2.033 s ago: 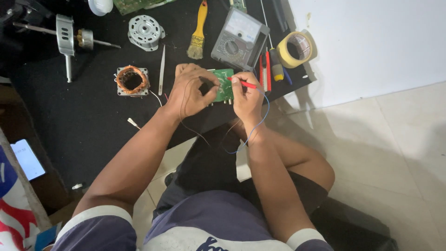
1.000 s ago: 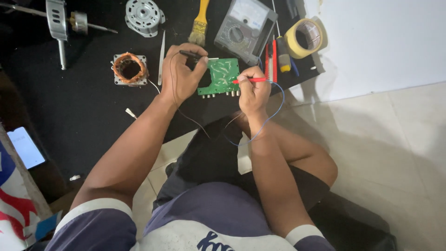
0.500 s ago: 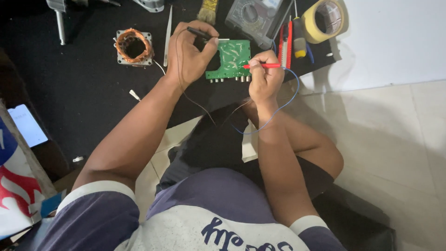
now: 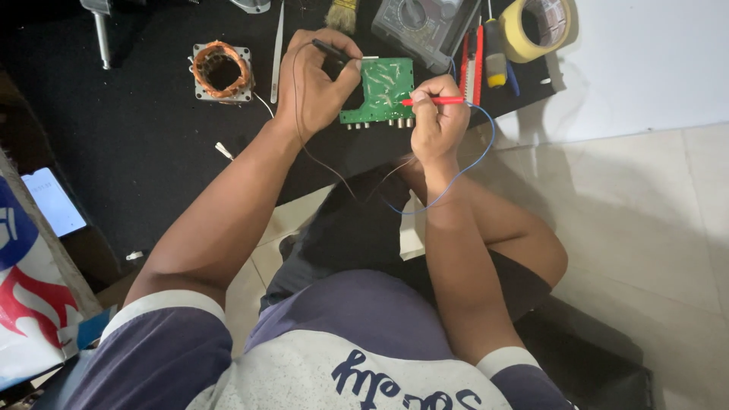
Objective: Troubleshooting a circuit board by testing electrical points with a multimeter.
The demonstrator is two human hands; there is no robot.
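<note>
A green circuit board (image 4: 383,87) lies on the black mat (image 4: 144,144) in front of me. My left hand (image 4: 315,80) grips a black probe (image 4: 338,53) whose tip meets the board's top left corner. My right hand (image 4: 437,121) pinches a red probe (image 4: 433,100) and presses its tip onto the middle of the board. A dark wire and a blue wire (image 4: 467,167) trail from the probes down over my lap.
A grey multimeter (image 4: 425,26) sits just behind the board. Beside it are red-handled tools (image 4: 472,53) and a roll of yellow tape (image 4: 535,26). A copper-wound motor stator (image 4: 220,70) and tweezers (image 4: 277,49) lie to the left. A phone (image 4: 53,201) rests at far left.
The view has shifted, so the mat and tools now sit higher in the frame. Both hands keep their probes on the board, with the black probe now at its top left corner.
</note>
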